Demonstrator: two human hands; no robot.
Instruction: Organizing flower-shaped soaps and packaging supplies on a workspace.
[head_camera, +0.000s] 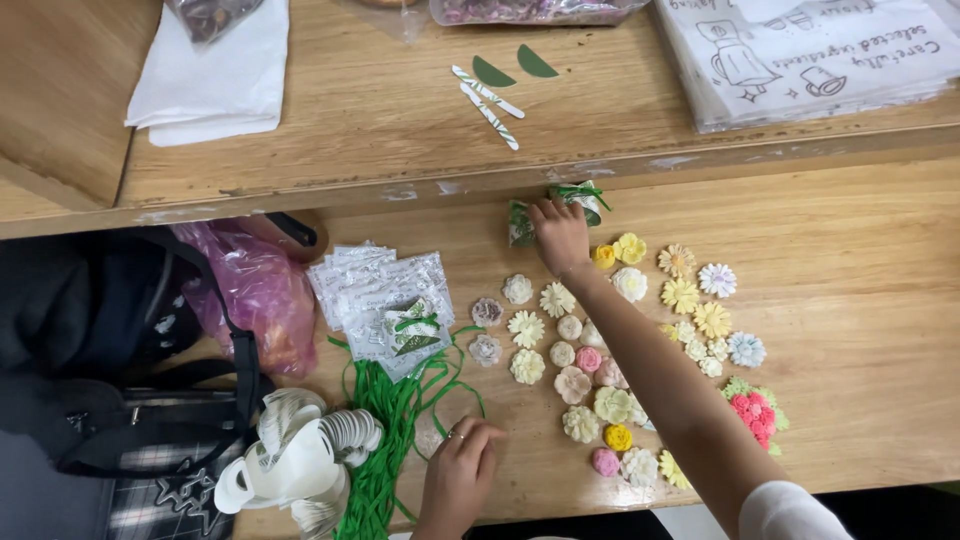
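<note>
matt wooden table (860, 300); glossy plastic bag (262, 290)

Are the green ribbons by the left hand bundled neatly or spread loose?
Loose: the green ribbons lie in a tangled heap, strands looping outward beside the left hand.

Paper flowers (600, 350) lie spread on the desk (860, 330). Left of them sits the stack of packets (375, 290); ribbon strands (385, 440) lie before it, paper cups (300, 455) farther left.
</note>
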